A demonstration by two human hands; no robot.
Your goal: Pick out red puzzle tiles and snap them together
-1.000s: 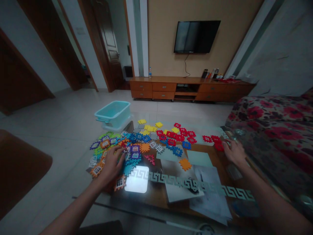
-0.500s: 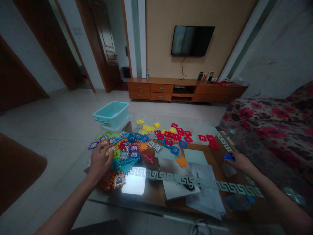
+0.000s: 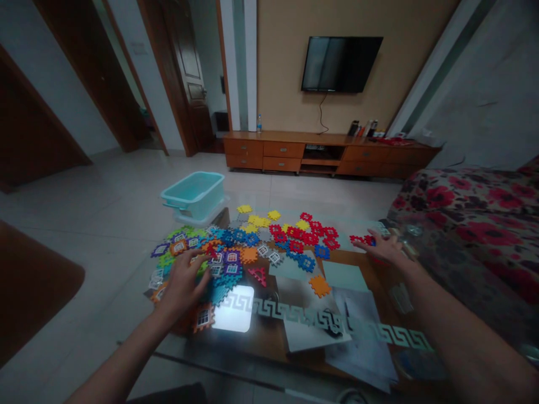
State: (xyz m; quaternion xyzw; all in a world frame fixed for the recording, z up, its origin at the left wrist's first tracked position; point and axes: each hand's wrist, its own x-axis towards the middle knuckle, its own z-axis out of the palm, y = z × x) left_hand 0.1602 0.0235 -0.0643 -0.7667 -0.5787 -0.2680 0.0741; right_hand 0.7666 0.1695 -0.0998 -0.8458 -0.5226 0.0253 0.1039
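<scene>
My left hand (image 3: 184,283) hangs over the left pile of toothed plastic tiles, fingers spread and apart. Nearest its fingertips are a small red piece (image 3: 211,252) and a purple window tile (image 3: 232,257). At the far right of the table, my right hand (image 3: 386,248) reaches over red tiles (image 3: 357,239) with thumb and fingers stretched out. A bit of blue tile (image 3: 373,242) shows between them; whether it is touched is hidden. Several red tiles (image 3: 310,239), blue tiles (image 3: 306,262) and yellow tiles (image 3: 258,221) lie across the middle. An orange tile (image 3: 320,286) and a pink triangular frame (image 3: 258,275) lie nearer me.
A turquoise bin (image 3: 193,191) stands beyond the table's far left corner. Papers (image 3: 357,320) lie beneath the glass tabletop, and a clear bottle (image 3: 419,363) is at the near right. A flowered sofa (image 3: 471,224) flanks the right side; a low cabinet (image 3: 284,150) stands beyond.
My right hand has moved forward and left with the blue tile, from the table's right edge to the red tiles, and its fingers have spread. My left hand has drawn slightly right and nearer me.
</scene>
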